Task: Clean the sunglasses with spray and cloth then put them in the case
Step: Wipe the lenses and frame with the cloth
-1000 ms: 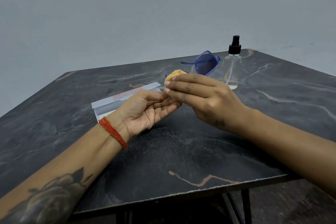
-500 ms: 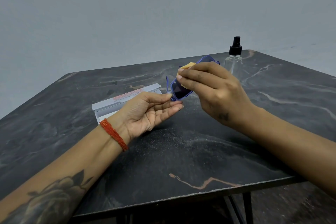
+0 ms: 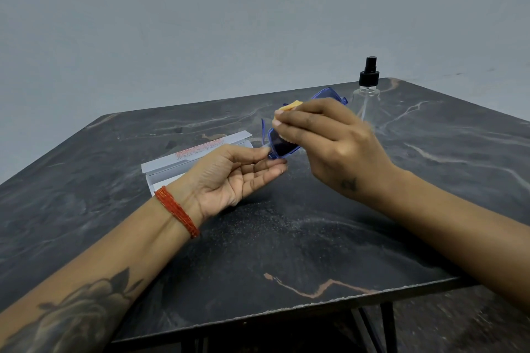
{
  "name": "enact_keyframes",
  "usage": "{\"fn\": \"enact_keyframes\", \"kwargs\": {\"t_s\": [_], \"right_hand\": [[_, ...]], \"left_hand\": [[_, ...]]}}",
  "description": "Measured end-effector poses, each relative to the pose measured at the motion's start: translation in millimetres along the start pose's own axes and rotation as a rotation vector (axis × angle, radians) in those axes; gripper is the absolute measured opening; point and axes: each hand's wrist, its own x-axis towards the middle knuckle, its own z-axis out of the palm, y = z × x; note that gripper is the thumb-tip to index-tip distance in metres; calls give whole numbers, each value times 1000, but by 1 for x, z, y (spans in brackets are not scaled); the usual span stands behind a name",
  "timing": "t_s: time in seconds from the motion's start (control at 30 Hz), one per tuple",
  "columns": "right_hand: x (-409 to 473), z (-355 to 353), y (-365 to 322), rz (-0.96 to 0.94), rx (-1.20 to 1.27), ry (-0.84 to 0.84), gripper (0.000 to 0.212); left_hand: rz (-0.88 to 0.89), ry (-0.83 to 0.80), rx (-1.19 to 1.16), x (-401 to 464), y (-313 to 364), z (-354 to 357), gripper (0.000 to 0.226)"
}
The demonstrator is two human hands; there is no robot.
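Blue-framed sunglasses (image 3: 282, 146) with dark lenses hang above the middle of the table. My left hand (image 3: 229, 175) lies palm up, and its thumb and fingertips pinch the frame's lower near corner. My right hand (image 3: 329, 140) covers the upper part of the glasses and pinches a yellow cloth (image 3: 289, 106) against the lens. The far lens pokes out above my right fingers. An open white case (image 3: 172, 169) with red print lies on the table behind my left wrist. The clear spray bottle (image 3: 367, 94) with a black pump stands upright at the back right.
The dark marble-patterned table (image 3: 286, 252) has its front edge close below my forearms, with metal legs under it. A plain grey wall rises behind the table. A red thread band circles my left wrist.
My right hand with the cloth has moved up and right along the sunglasses, uncovering the near dark lens. My left hand has stayed in place.
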Motion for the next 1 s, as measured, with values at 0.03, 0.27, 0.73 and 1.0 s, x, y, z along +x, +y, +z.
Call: {"fn": "enact_keyframes", "kwargs": {"t_s": [0.03, 0.27, 0.73, 1.0], "right_hand": [[-1, -1, 2, 21, -9, 8, 27], [-2, -1, 1, 2, 15, 23, 23], [-1, -3, -8, -133, 148, -99, 26], [-6, -12, 11, -116, 140, -40, 25]], "left_hand": [[1, 6, -4, 0, 0, 0, 16], [7, 13, 5, 0, 0, 0, 19], [8, 15, -7, 0, 0, -3, 17], [-10, 24, -17, -4, 2, -2, 24]]}}
